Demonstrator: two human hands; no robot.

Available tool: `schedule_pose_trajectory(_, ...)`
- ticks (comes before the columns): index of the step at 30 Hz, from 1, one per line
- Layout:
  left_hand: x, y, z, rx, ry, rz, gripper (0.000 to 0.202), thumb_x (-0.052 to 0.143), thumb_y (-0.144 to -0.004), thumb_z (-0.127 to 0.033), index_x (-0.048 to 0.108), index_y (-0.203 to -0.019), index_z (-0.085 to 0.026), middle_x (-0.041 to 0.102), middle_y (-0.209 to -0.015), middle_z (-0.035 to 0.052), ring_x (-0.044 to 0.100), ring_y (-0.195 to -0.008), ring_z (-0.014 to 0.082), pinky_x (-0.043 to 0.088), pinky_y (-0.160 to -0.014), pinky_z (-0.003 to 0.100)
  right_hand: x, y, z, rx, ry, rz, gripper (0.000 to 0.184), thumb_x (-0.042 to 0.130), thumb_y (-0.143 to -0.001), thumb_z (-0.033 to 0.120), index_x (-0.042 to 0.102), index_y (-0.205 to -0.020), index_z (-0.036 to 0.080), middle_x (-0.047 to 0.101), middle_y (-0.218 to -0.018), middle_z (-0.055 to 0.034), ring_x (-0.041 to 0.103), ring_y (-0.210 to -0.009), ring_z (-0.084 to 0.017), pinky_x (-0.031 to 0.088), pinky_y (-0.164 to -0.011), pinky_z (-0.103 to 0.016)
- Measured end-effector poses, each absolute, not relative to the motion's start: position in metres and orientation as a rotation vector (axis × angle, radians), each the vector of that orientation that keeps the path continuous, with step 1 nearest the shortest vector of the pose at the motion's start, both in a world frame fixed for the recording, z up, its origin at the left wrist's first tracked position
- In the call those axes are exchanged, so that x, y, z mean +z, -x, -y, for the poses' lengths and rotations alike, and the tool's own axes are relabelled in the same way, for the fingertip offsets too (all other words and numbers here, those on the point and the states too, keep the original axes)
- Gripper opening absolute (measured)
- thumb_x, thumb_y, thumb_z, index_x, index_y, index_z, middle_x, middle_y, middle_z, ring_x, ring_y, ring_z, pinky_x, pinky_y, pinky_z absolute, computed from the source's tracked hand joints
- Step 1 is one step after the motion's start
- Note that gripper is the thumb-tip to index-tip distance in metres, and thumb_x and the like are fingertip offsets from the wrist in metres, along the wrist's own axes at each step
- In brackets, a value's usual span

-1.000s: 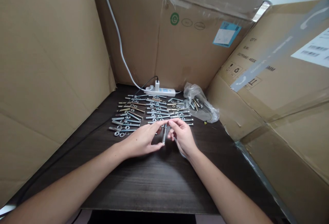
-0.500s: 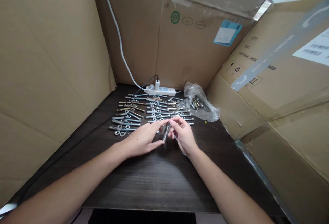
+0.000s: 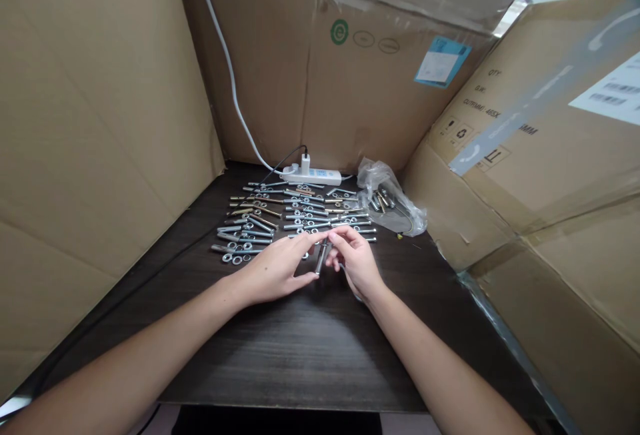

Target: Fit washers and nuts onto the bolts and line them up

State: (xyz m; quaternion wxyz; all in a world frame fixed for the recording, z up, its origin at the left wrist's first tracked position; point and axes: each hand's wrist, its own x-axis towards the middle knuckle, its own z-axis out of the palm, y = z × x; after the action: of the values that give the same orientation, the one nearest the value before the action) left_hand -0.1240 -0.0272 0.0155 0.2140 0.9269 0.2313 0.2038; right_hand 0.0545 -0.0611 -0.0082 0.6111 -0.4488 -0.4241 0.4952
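Observation:
A short silvery metal bolt (image 3: 321, 260) stands tilted between my two hands. My left hand (image 3: 278, 267) spans it, thumb at its lower end and fingertips by the upper end. With thumb and forefinger, my right hand (image 3: 357, 263) pinches the upper end, its other fingers curled beneath. The fingertips partly hide that end, so any small part there cannot be made out. Just beyond my hands lie rows of metal bolts (image 3: 306, 217); loose washers and nuts (image 3: 237, 260) rest left of my left hand.
A white power strip (image 3: 320, 176) with a plugged-in adapter sits at the back of the dark table (image 3: 300, 355). Right of it lies a clear plastic bag (image 3: 407, 212) with several bolts. Cardboard walls (image 3: 270, 75) enclose the back and sides. A black cable (image 3: 150, 275) runs along the left.
Both hands keep nearly the same grip on the bolt. The view has shifted very slightly.

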Motion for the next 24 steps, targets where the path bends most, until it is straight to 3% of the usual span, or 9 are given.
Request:
schedule_pose_trajectory(5,0.015,0.123,0.028,0.581,-2.561,-0.659,0.061,0.062,-0.079,-0.027,0.033,-0.133,-0.024,0.058,-0.11,0.0056,0.058,-0.095,0.0222,0.045,-0.083,0.036,-0.008,-0.054,0.061,1.172,1.039,0.974,0.022,0.068,-0.074,0.037,0.06,-0.082,0.018,0.06,-0.061,0.0031,0.056,-0.044,-0.009,0.033,-0.034,-0.015)
schedule_pose_trajectory(12,0.018,0.122,0.029,0.61,-2.557,-0.658,0.067,0.063,-0.075,-0.022,0.032,-0.133,-0.026,0.058,-0.11,0.004,0.058,-0.095,0.0209,0.045,-0.083,0.035,-0.008,-0.054,0.062,1.224,1.031,0.992,0.023,0.069,-0.073,0.036,0.061,-0.084,0.017,0.062,-0.07,0.001,0.057,-0.047,-0.008,0.035,-0.037,-0.016)
schedule_pose_trajectory(19,0.017,0.122,0.031,0.634,-2.576,-0.653,0.059,0.06,-0.072,-0.018,0.035,-0.125,-0.021,0.056,-0.106,0.0052,0.057,-0.092,0.0209,0.046,-0.08,0.034,-0.008,-0.053,0.062,1.277,1.031,1.024,0.023,0.067,-0.074,0.037,0.061,-0.084,0.018,0.06,-0.065,0.0021,0.056,-0.049,-0.009,0.035,-0.04,-0.017)
schedule_pose_trajectory(24,0.014,0.126,0.025,0.795,-2.581,-0.741,0.06,0.061,-0.072,-0.021,0.03,-0.124,-0.02,0.051,-0.106,0.0067,0.056,-0.092,0.021,0.047,-0.078,0.034,-0.017,-0.054,0.06,1.031,1.237,1.329,0.016,0.055,-0.081,0.033,0.06,-0.084,0.019,0.062,-0.078,-0.0009,0.055,-0.056,-0.011,0.039,-0.048,-0.022)
